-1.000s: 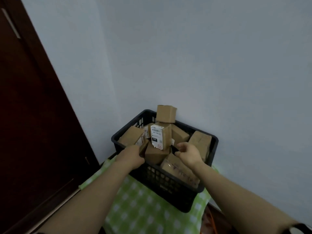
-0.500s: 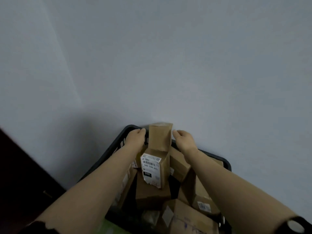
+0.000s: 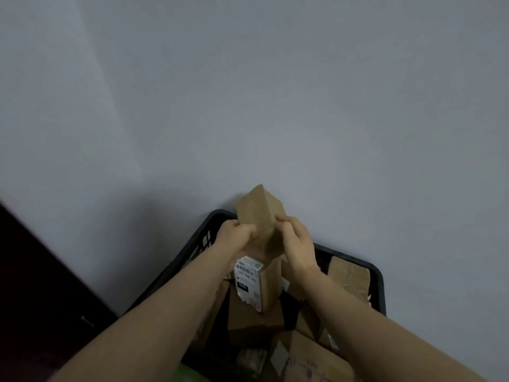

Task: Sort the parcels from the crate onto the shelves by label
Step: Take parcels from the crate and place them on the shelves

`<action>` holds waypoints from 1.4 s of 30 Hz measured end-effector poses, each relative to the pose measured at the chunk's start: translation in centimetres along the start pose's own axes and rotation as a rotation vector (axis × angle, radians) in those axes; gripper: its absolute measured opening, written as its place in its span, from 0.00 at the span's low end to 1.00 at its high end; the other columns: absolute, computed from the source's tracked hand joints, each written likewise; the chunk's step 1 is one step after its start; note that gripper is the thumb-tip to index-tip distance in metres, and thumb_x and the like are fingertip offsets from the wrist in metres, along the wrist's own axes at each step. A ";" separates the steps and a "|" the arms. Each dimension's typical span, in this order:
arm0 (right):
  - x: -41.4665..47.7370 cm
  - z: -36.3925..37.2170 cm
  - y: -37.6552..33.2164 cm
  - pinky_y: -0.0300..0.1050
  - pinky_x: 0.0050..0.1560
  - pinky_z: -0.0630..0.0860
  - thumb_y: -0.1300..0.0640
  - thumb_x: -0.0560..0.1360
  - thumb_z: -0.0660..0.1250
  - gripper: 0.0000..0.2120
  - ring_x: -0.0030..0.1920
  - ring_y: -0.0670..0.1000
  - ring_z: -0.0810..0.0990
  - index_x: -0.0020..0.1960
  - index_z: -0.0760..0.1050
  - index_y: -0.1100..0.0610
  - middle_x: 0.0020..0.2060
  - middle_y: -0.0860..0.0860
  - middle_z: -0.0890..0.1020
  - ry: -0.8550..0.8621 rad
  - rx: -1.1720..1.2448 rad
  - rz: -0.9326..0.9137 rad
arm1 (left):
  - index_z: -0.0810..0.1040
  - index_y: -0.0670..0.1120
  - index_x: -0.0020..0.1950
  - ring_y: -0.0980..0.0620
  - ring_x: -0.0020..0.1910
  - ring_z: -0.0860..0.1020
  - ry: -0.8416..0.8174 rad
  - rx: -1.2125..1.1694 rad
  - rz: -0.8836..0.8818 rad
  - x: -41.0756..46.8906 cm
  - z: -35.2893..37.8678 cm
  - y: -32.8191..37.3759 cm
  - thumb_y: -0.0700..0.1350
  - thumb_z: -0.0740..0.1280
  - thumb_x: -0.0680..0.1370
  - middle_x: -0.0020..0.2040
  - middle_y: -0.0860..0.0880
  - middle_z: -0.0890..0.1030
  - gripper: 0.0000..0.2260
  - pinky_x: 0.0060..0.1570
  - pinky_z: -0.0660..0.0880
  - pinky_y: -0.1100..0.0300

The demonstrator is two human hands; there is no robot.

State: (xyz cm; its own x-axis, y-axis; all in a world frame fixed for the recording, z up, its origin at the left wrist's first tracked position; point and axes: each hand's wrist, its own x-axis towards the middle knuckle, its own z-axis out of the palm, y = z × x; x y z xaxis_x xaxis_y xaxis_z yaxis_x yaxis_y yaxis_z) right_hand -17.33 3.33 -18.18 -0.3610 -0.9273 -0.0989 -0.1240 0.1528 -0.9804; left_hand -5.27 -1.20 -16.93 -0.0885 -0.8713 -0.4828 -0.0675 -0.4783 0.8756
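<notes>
A small plain brown cardboard parcel point(image 3: 260, 216) is held tilted above the far corner of a black slatted plastic crate point(image 3: 378, 274), gripped at its lower end between the left hand point(image 3: 234, 233) and the right hand point(image 3: 298, 244). Just below it, an upright brown parcel with a white barcode label point(image 3: 259, 288) is stood on a larger brown box point(image 3: 253, 323). Further brown parcels point(image 3: 348, 277) are piled in the crate.

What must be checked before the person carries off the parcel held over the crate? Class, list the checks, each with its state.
1. Left hand and right hand both grip the held parcel: ok.
2. Its label faces the camera: not ok, only plain cardboard shows.
3. Its underside clear of the labelled parcel: cannot tell.
4. Shelves in sight: not ok.
5. Labelled parcel stands upright in the crate: ok.
</notes>
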 end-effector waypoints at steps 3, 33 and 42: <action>-2.5 -0.7 -0.8 0.45 0.57 0.74 0.52 0.76 0.66 0.05 0.55 0.47 0.75 0.50 0.79 0.48 0.56 0.51 0.76 -0.072 -0.018 -0.104 | 0.79 0.41 0.48 0.47 0.45 0.78 0.027 -0.062 0.015 -3.9 -1.2 0.1 0.41 0.65 0.74 0.47 0.42 0.80 0.06 0.44 0.75 0.56; -44.4 7.9 -8.9 0.42 0.61 0.70 0.45 0.68 0.73 0.30 0.64 0.49 0.72 0.65 0.65 0.48 0.61 0.48 0.74 -1.210 0.143 -0.252 | 0.79 0.42 0.58 0.50 0.56 0.80 0.733 -0.429 0.296 -55.3 -18.7 -14.6 0.48 0.77 0.65 0.51 0.46 0.85 0.24 0.55 0.76 0.53; -52.3 11.2 -11.0 0.53 0.62 0.74 0.60 0.71 0.71 0.20 0.56 0.53 0.82 0.62 0.74 0.60 0.52 0.55 0.84 -1.481 0.303 0.071 | 0.76 0.45 0.62 0.48 0.57 0.79 0.730 -0.484 0.408 -63.8 -21.7 -17.7 0.45 0.74 0.65 0.52 0.46 0.84 0.26 0.67 0.69 0.46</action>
State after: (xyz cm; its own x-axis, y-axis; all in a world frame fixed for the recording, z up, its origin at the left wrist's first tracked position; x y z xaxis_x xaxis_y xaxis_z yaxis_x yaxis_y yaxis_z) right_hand 13.24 46.28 -4.12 0.8940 -0.4462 -0.0418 0.1095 0.3078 -0.9451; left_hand 23.17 60.47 -1.28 0.6359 -0.7563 -0.1536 0.2631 0.0253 0.9644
